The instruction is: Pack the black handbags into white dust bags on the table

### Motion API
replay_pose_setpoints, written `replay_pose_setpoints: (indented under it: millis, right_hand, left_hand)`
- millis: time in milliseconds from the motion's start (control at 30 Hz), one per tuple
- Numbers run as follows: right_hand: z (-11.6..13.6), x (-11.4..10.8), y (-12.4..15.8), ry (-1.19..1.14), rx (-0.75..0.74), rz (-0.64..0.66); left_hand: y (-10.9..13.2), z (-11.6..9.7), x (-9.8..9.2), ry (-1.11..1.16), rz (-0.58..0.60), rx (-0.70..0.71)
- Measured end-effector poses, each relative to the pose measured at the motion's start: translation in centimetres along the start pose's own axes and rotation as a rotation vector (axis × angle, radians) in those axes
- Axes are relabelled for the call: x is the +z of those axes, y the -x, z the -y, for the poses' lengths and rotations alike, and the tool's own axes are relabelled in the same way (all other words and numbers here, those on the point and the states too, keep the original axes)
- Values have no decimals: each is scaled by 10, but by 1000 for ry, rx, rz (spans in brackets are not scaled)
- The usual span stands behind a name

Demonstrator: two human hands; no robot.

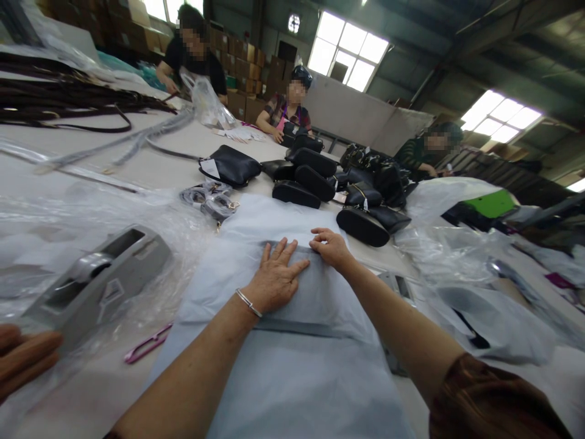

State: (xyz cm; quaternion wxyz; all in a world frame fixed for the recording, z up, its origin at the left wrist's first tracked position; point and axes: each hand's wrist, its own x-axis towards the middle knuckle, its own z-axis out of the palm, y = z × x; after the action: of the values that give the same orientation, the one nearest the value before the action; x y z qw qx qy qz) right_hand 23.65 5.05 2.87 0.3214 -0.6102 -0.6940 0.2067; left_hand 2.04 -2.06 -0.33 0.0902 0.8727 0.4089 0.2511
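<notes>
White tissue paper lies spread before me, with a dark, flat shape showing faintly through its folded upper part. My left hand, with a bracelet at the wrist, presses flat on this folded part, its fingers spread. Close beside it, my right hand has its thumb and index finger drawn together at the upper edge of the fold, pinching the paper. What the paper covers is hidden.
Black bags sit beyond the paper. At left are a grey tape dispenser, pink thread snips, wrapped straps and another person's hand. Plastic bags lie at right. Several people work across the table.
</notes>
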Motion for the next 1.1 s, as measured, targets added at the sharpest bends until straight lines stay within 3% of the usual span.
replay_pose_setpoints:
  millis: [167, 400, 700, 800, 967, 1033, 1100]
  right_hand:
    - [3, -1, -5, 22, 81, 57]
    - [12, -4, -16, -122, 428, 311]
    - [-4, -1, -28, -75, 456, 405]
    - [-8, -3, -31, 31, 364, 357]
    - [-5, -13, -22, 176, 149, 112]
    - [-3, -15, -9, 178, -77, 113]
    - [-2, -14, 3, 237, -224, 212]
  left_hand:
    - [0, 0, 1, -4, 0, 0]
    - [-1, -2, 0, -7, 19, -7]
    - [-1, -1, 0, -10, 0, 14]
    - [-1, 0, 1, -17, 2, 16]
    - [-1, 0, 1, -28, 2, 8]
    - [-1, 0, 1, -28, 2, 12]
    - [-1, -1, 0, -26, 3, 15]
